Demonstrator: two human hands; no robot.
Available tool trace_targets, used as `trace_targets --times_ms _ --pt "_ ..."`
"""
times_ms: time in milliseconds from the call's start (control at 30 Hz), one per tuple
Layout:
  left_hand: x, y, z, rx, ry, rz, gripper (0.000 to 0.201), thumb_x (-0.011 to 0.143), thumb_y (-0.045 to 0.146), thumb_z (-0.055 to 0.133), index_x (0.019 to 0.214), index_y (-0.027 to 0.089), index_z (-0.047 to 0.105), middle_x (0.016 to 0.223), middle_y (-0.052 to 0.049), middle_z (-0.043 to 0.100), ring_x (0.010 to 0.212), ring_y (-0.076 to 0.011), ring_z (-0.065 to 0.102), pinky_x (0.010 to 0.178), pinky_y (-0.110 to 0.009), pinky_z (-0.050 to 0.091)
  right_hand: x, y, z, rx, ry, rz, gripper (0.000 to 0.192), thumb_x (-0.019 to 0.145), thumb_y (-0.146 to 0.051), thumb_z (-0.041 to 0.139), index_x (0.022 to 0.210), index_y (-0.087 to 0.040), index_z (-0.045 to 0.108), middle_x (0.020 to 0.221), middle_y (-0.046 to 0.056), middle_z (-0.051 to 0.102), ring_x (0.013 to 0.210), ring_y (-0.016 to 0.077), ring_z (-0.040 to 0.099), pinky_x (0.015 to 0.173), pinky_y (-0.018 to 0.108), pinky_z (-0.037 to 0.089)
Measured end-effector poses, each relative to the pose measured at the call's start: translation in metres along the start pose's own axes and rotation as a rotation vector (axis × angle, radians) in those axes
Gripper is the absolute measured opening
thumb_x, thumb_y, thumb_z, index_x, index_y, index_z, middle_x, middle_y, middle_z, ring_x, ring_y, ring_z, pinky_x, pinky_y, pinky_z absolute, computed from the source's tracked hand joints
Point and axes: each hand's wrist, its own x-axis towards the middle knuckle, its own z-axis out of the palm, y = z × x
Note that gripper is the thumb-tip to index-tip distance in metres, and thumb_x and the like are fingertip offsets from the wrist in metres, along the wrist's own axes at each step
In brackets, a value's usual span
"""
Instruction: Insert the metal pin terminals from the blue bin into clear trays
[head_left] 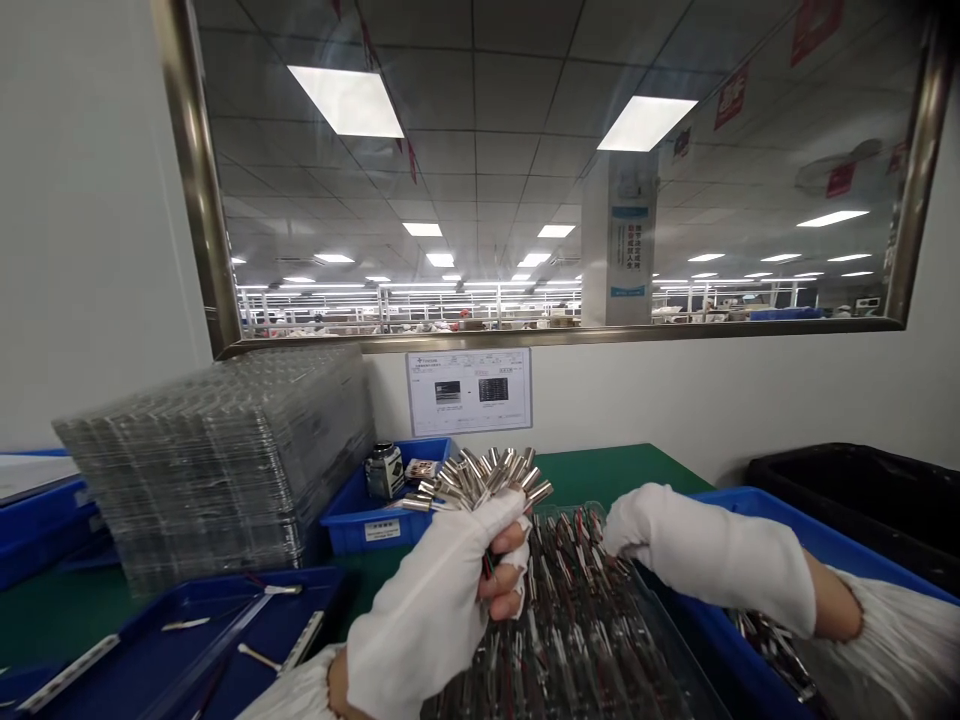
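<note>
The left hand (442, 590) clenched a splayed bundle of probes (480, 478); any could slip. The right hand (705, 555) pinched at the tray (585, 620).

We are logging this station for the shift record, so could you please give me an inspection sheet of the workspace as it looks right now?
Surface: green bench top, partly covered by trays.
Job's things: bundle of metal cylinders with thin wires; clear tray filled with more of them.
Clutter: stack of clear trays; small blue bin; blue tray with loose pieces; black bin.
Grippers: left hand, gloved, grips the bundle; right hand, gloved, reaches into the clear tray.
Cables: only the parts' thin wires.
Surroundings: white wall, posted sheet, window onto a factory hall.
</note>
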Motion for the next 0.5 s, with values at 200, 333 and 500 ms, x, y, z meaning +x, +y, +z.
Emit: trace_targets --times_ms 200,333,500 --pt "0.001 -0.004 -0.004 -0.057 -0.036 0.018 0.026 0.076 0.034 0.042 0.059 0.017 0.031 0.051 0.007 0.029 0.034 -0.0010 0.020 0.034 -0.017 0.019 -0.002 -0.009 -0.003 -0.171 -0.134 0.005 0.019 0.063 -0.016 0.045 0.068 -0.023 0.062 0.067 -0.001 0.061 0.061 0.0118 0.053 0.055 0.018 0.037" --pt "0.002 -0.004 -0.005 -0.071 -0.044 0.008 0.024 0.077 0.032 0.041 0.060 0.017 0.032 0.052 0.007 0.031 0.033 -0.0007 0.021 0.033 -0.016 0.019 -0.001 -0.013 -0.002 -0.198 -0.137 0.039 0.021 0.060 -0.011 0.045 0.063 -0.023 0.062 0.062 -0.001 0.060 0.055 0.0114 0.051 0.049 0.019 0.033" --pt "0.001 -0.002 -0.004 -0.063 -0.052 0.011 0.026 0.076 0.034 0.042 0.059 0.017 0.032 0.050 0.008 0.029 0.033 -0.0006 0.020 0.033 -0.016 0.018 -0.003 -0.004 0.004 -0.135 0.075 -0.009 0.020 0.066 -0.015 0.042 0.060 -0.022 0.059 0.057 -0.002 0.057 0.051 0.0101 0.047 0.050 0.019 0.033"
